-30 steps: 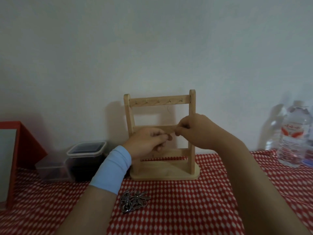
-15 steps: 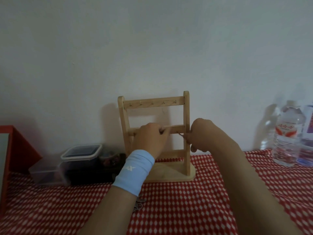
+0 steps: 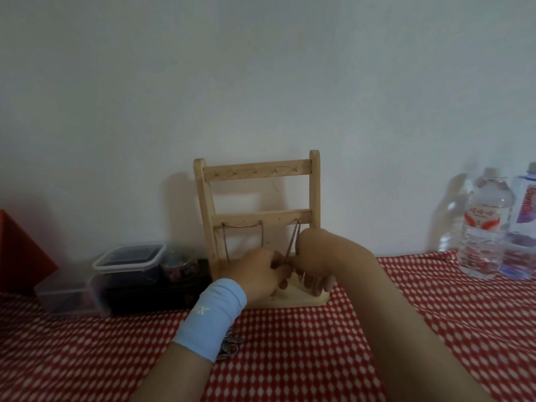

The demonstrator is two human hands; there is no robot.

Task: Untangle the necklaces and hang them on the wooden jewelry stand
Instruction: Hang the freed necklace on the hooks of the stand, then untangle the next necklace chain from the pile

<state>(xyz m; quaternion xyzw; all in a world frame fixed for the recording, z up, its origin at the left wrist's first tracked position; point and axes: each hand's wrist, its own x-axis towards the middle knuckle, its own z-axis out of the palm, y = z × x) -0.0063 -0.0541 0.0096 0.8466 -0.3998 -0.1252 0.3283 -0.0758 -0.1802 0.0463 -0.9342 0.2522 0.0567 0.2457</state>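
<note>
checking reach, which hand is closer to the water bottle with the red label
Right. The right hand is at the wooden jewelry stand, on the side toward the water bottle; the left hand sits farther away, left of it.

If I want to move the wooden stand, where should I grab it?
Probably by a side post of the stand, high up near the top bar, coming from the right. That post stands bare and upright there, while the chain drapes from the middle bar and both hands crowd the base.
</note>
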